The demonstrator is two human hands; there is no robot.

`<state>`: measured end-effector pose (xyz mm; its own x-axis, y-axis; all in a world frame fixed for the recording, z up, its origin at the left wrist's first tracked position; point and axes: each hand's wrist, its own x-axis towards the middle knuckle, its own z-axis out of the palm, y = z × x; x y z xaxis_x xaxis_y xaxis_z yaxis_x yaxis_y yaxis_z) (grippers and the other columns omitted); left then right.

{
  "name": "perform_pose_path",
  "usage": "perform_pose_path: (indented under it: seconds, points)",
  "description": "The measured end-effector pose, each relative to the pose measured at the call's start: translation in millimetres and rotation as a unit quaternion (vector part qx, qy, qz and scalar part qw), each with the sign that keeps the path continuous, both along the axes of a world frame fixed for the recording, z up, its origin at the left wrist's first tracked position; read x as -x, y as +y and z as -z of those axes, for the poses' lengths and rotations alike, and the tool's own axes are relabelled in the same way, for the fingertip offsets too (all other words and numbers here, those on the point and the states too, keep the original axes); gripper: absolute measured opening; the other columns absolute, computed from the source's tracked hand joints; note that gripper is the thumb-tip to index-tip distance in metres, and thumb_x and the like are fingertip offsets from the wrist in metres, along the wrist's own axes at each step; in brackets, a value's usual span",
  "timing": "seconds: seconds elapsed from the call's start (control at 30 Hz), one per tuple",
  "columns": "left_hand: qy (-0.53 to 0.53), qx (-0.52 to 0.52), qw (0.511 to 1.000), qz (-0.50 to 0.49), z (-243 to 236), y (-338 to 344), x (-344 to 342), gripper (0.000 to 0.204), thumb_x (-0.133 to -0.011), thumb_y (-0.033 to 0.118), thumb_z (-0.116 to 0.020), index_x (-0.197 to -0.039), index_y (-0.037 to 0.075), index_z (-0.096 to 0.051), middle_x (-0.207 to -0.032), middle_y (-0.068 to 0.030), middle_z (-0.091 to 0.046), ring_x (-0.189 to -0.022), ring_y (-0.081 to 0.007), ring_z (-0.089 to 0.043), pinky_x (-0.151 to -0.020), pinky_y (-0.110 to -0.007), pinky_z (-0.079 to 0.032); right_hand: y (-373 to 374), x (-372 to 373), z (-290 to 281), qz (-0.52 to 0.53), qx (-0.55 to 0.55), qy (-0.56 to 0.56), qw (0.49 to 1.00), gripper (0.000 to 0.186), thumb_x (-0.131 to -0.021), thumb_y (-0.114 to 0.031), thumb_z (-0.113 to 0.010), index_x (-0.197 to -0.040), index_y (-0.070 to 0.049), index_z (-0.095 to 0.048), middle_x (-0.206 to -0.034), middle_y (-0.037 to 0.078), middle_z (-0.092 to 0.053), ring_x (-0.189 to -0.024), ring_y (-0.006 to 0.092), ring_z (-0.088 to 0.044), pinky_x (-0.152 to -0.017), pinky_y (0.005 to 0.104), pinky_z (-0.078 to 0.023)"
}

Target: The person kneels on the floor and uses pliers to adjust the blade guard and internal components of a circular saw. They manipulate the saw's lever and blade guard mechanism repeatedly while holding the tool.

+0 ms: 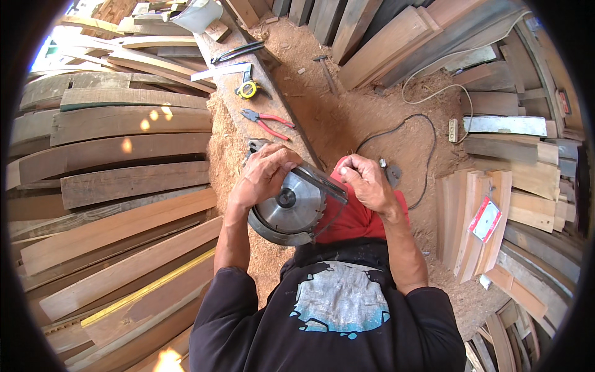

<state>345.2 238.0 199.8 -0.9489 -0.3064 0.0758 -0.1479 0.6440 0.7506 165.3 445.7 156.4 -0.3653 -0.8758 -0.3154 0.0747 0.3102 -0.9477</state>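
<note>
A circular saw (290, 214) with a round toothed blade rests on my lap, the blade facing up. My left hand (266, 172) is closed over its far edge, gripping the saw's body. To the right, my right hand (370, 184) hovers over the red shorts (347, 220), thumb and fingertips pinched together close to the saw's base plate. Whatever that pinch holds, if anything, is too small to make out. Just beyond the saw, pliers with red handles (269, 124) lie on a wooden plank bench (282, 102).
Farther up the bench are a yellow tape measure (248, 89), a metal square (222, 72) and a white bucket (197, 15). A hammer (326, 74) lies on sawdust. Stacked boards (124, 130) line both sides. A black cable (427, 155) and a socket block (453, 130) lie right.
</note>
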Motion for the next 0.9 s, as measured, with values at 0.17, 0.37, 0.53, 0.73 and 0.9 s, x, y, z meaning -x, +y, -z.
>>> perform_pose_path:
  seconds: [0.17,0.37,0.53,0.73,0.9]
  points:
    - [0.004,0.061,0.998,0.011,0,-4,-5,0.010,-0.095,0.011,-0.063,-0.102,0.008,-0.070,-0.092,-0.0116,-0.068,-0.096,-0.0332,-0.065,-0.091,-0.044,-0.048,18,-7,-12,0.014,-0.005,0.059,0.998,0.020,-0.097,-0.018,-0.057,-0.091,0.001,-0.063,-0.080,0.008,-0.061,-0.075,0.0158,-0.056,-0.071,0.0354,-0.047]
    - [0.008,0.062,0.998,0.016,5,0,-5,0.011,-0.095,0.014,-0.062,-0.101,0.007,-0.069,-0.095,-0.0113,-0.071,-0.099,-0.0319,-0.066,-0.095,-0.044,-0.047,29,-27,-13,0.026,0.006,0.136,0.990,0.021,-0.099,-0.019,-0.056,-0.094,-0.001,-0.063,-0.079,0.011,-0.062,-0.074,0.0204,-0.059,-0.071,0.0373,-0.048]
    - [0.064,0.091,0.994,0.017,10,5,-7,0.010,-0.094,0.014,-0.065,-0.101,0.008,-0.070,-0.097,-0.0103,-0.071,-0.100,-0.0319,-0.066,-0.094,-0.042,-0.047,52,-38,-18,0.046,-0.064,0.210,0.975,0.023,-0.098,-0.021,-0.056,-0.093,0.000,-0.065,-0.077,0.013,-0.066,-0.074,0.0230,-0.064,-0.070,0.0390,-0.050]
    - [0.061,0.082,0.995,0.018,15,4,-9,0.011,-0.095,0.015,-0.065,-0.103,0.008,-0.070,-0.100,-0.0094,-0.071,-0.104,-0.0310,-0.064,-0.099,-0.043,-0.044,87,-67,-17,0.001,-0.100,0.092,0.991,0.026,-0.098,-0.022,-0.056,-0.091,0.002,-0.065,-0.078,0.010,-0.069,-0.074,0.0170,-0.064,-0.069,0.0348,-0.050]
    - [0.031,0.093,0.995,0.001,21,4,-11,0.015,-0.096,0.015,-0.064,-0.108,0.008,-0.070,-0.098,-0.0079,-0.072,-0.102,-0.0288,-0.064,-0.098,-0.042,-0.044,91,-100,-7,-0.047,-0.096,-0.016,0.994,0.029,-0.100,-0.024,-0.056,-0.097,0.001,-0.068,-0.085,0.007,-0.071,-0.074,0.0108,-0.059,-0.066,0.0297,-0.049]
